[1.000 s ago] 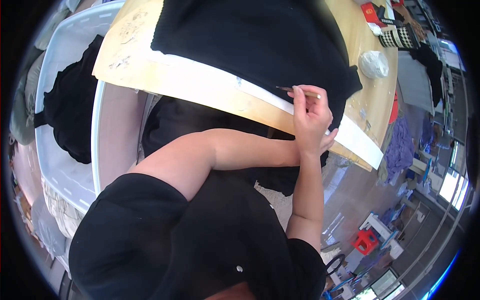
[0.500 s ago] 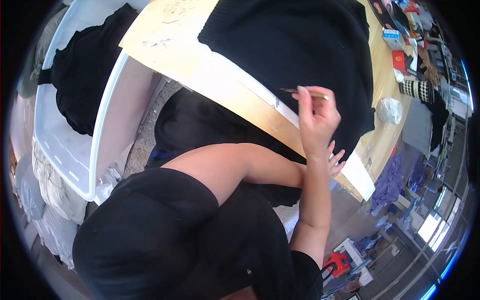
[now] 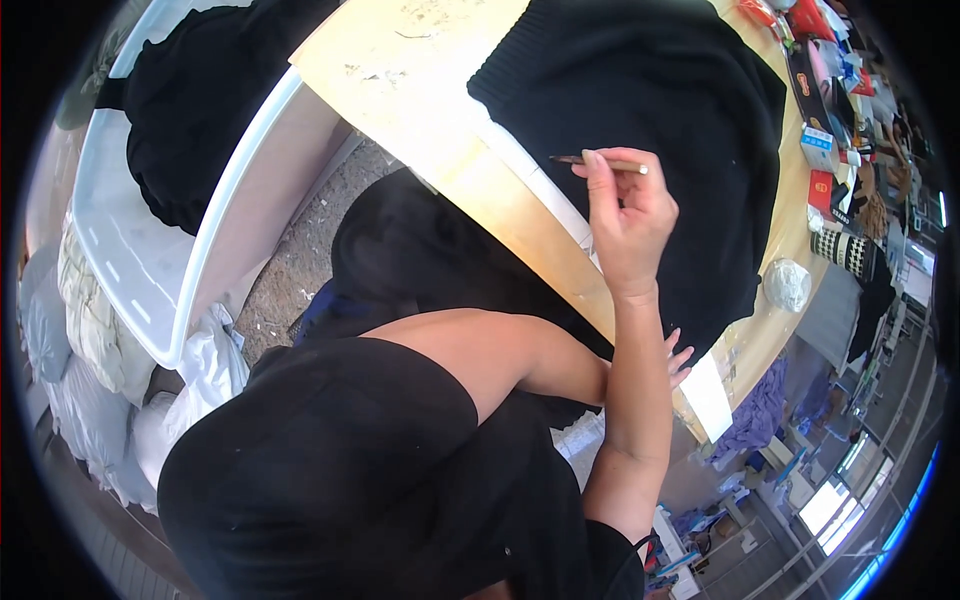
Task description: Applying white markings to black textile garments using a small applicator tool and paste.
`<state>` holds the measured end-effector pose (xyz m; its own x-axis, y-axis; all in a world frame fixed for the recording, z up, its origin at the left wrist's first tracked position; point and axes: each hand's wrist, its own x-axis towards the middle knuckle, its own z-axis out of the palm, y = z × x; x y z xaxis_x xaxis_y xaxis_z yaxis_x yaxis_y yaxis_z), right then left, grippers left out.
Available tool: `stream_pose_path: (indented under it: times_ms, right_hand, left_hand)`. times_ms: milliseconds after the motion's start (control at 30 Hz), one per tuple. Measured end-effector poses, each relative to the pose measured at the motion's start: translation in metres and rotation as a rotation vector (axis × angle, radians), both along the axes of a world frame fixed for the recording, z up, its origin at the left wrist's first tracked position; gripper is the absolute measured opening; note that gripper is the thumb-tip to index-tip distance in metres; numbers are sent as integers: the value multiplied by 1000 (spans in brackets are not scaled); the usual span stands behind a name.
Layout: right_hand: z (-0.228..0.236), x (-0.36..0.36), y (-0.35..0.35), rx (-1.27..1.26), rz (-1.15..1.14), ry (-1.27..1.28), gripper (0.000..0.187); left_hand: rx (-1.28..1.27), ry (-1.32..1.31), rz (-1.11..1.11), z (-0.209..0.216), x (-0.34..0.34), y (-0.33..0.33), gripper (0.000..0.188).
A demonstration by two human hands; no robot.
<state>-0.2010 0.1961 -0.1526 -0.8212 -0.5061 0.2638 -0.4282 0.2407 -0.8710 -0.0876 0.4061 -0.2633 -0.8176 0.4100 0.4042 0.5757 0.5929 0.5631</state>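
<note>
A black knitted garment with a ribbed edge lies spread on a pale wooden table. My right hand is closed in a pinch over the garment's near edge. It holds a slim pen-like tool with a dark thin tip and a pale end; the tip points left over the fabric. My left arm crosses beneath my right forearm. My left hand, partly hidden by that forearm, rests at the garment's lower corner with fingers spread. A flat white strip lies along the garment's near edge.
A white plastic bin with a black garment inside stands at left. Small boxes, including a red one, and a plastic-wrapped round bundle line the table's right side. Purple cloth hangs beyond its edge.
My right hand has moved with the tool along the garment's edge toward the ribbed part, farther from my left hand. The whole view has shifted, so table and bin appear displaced.
</note>
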Motion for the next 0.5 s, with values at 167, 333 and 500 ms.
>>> stream_pose_path:
  times_ms: [167,333,500]
  right_hand:
    - [61,-8,37,-199,-242,199,14]
    - [84,-76,193,55,-683,465,14]
    - [38,-153,355,802,-934,404,22]
  left_hand:
    - [-11,-151,-117,38,-25,-30,53]
    - [-235,275,67,103,-132,-156,54]
    - [-581,-154,480,114,-278,-332,92]
